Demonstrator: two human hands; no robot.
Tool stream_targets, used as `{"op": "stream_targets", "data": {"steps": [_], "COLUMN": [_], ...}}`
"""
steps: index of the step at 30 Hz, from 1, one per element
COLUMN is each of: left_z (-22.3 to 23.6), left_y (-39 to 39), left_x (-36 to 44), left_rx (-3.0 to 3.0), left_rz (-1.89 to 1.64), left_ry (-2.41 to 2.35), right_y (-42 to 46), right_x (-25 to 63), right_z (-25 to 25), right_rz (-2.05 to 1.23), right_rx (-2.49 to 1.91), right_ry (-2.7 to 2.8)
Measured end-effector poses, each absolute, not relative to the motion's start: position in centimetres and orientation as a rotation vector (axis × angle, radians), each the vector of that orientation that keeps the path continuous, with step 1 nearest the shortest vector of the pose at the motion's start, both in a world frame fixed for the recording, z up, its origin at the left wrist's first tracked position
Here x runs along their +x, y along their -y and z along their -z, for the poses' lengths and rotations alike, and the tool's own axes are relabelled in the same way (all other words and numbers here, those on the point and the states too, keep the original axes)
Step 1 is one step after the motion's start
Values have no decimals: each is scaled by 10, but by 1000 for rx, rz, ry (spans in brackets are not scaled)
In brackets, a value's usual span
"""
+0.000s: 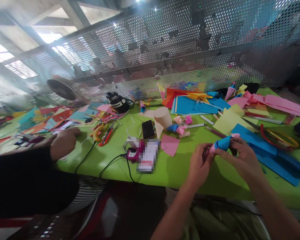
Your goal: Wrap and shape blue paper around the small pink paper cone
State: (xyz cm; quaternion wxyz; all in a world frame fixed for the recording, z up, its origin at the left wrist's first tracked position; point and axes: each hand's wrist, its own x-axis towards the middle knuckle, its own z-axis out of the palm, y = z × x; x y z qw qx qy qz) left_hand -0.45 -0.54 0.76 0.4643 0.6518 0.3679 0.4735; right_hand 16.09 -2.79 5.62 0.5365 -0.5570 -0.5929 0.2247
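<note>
Above the near edge of the green table, both my hands are closed on a small craft piece (223, 143), made of blue sheet rolled around pink, like a little cone. The fingers of my left hand (200, 159) pinch its pink left end. My right hand (241, 156) grips the blue part from the right, near a pink tip. Whether the sheet is felt, foam or paper I cannot tell. Just right of my right hand lie blue sheets (277, 163). A pink square (170, 145) lies left of my left hand.
Around the green table (180, 173) lie a roll of tape (162, 117), a dark phone (148, 129), a glue gun (98, 131), red-handled pliers (106, 135), scissors (267, 135) and yellow sheets (231, 120). Cords hang over the front edge. At left reaches another person's arm (63, 143).
</note>
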Motion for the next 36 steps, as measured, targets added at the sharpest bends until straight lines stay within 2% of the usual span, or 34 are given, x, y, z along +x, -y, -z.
{"op": "stream_targets", "data": {"steps": [36], "left_z": [-4], "left_y": [3], "left_x": [-5], "left_rx": [1788], "left_rz": [-1270], "left_ry": [-960], "right_y": [25], "right_x": [170], "right_z": [-37], "right_rz": [-728], "right_rx": [-1298], "right_ry": [1230]}}
